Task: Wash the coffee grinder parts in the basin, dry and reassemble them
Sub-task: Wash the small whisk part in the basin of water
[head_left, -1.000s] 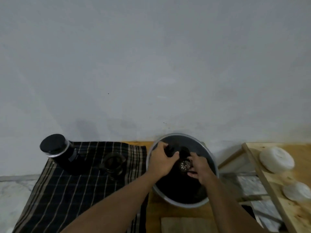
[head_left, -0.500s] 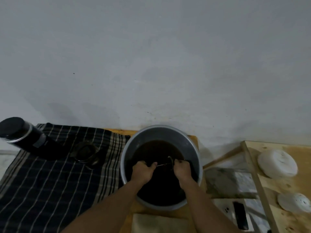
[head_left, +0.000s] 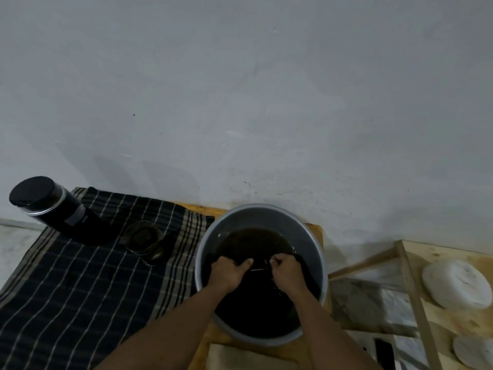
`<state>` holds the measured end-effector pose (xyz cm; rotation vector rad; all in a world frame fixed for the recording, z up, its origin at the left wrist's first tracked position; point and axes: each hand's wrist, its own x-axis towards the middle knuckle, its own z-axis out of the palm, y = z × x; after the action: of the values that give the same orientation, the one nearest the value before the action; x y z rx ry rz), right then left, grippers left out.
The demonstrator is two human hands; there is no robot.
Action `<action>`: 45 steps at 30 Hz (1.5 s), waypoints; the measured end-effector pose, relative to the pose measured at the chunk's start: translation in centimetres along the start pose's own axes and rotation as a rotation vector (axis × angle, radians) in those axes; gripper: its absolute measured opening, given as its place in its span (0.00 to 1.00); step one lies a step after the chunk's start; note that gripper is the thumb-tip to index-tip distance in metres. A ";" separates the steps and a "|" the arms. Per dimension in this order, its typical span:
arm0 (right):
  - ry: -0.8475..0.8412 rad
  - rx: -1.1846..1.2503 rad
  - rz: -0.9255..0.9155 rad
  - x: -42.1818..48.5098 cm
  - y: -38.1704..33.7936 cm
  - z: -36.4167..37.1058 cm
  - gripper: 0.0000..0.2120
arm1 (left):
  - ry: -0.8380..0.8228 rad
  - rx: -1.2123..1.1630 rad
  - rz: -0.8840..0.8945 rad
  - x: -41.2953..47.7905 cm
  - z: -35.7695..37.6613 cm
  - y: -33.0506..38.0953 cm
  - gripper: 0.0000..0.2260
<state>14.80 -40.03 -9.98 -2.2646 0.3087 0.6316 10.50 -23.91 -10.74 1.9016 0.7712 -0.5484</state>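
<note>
A grey metal basin (head_left: pixel 262 209) of dark water stands on a wooden board. Both my hands are down in it, side by side. My left hand (head_left: pixel 230 272) and my right hand (head_left: pixel 286 272) are curled into fists, each gripping one end of a thin metal grinder shaft (head_left: pixel 260 269) at the water's surface. What lies under the dark water is hidden. The black cylindrical grinder body (head_left: pixel 53 209) lies tilted on a dark checked cloth (head_left: pixel 80 295) at the left. A small dark glass cup (head_left: pixel 142 240) sits beside it.
A light wooden rack (head_left: pixel 416 303) at the right carries two white round pads (head_left: pixel 456 284). A dark phone (head_left: pixel 384 352) lies below it. A pale folded cloth (head_left: pixel 248 356) sits at the board's near edge. The wall is close behind the basin.
My hands moved from holding a round part above the water to gripping the thin shaft lower in the basin. The view shifted right, then back a little.
</note>
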 end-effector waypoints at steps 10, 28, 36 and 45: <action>0.141 0.171 0.193 0.4 0.8 1.2 0.06 | -0.086 -0.012 -0.022 0.0 0.4 -0.3 0.27; 0.038 -0.026 0.076 0.2 -1.1 0.8 0.09 | -0.103 -0.206 -0.134 0.6 0.3 0.1 0.24; 0.062 0.542 0.207 0.3 -1.8 -0.1 0.11 | -0.101 -0.114 -0.086 1.3 1.0 -0.4 0.30; 0.022 0.362 0.111 0.2 -2.0 -0.8 0.15 | -0.112 -0.131 -0.060 1.1 1.2 -0.8 0.32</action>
<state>16.02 -39.31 -8.39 -1.9179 0.5189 0.5569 10.65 -24.45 -12.52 1.7171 0.7745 -0.6206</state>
